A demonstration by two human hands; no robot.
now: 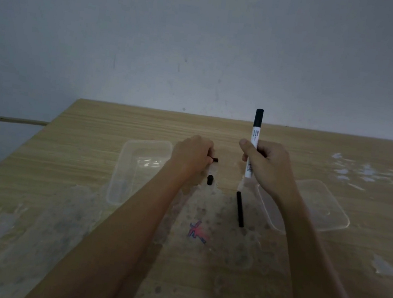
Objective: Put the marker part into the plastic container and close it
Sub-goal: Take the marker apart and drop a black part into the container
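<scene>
My right hand (266, 165) grips a white marker body (254, 141) upright, its black end pointing up. My left hand (190, 156) is closed around a small black marker part (214, 160) whose tip sticks out to the right. A short black cap piece (209, 179) stands on the table just below that hand. A long black ink stick (240, 209) lies on the table between my arms. The clear plastic container (127, 172) sits open to the left of my left hand. Its clear lid (324, 209) lies flat to the right, partly under my right forearm.
The wooden table (84, 209) carries worn patches and a red-and-blue scribble (196, 231) near the middle. A plain grey wall rises behind the far edge. The table's left edge runs diagonally close to the container.
</scene>
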